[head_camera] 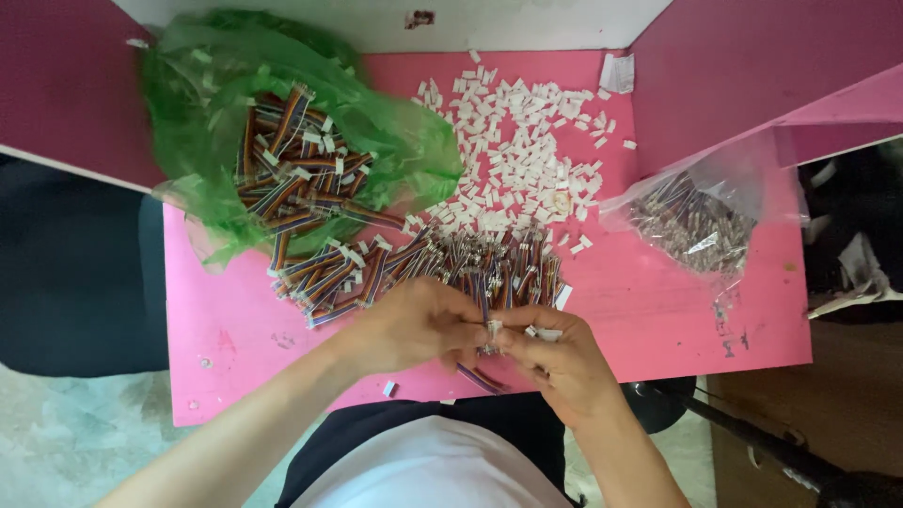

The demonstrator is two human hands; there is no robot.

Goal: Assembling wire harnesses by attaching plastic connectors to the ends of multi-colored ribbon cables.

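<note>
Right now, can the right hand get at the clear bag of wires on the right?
Probably yes: the right hand is busy with a small wire piece, but bare pink table lies between it and the clear bag.

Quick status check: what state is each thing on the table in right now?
Green bag: open, cables spilling out.
Clear bag: lying flat, filled.
White connectors: loose, scattered.
Cable pile: loose heap.
Left hand: pinching a cable.
Right hand: pinching the same cable.
</note>
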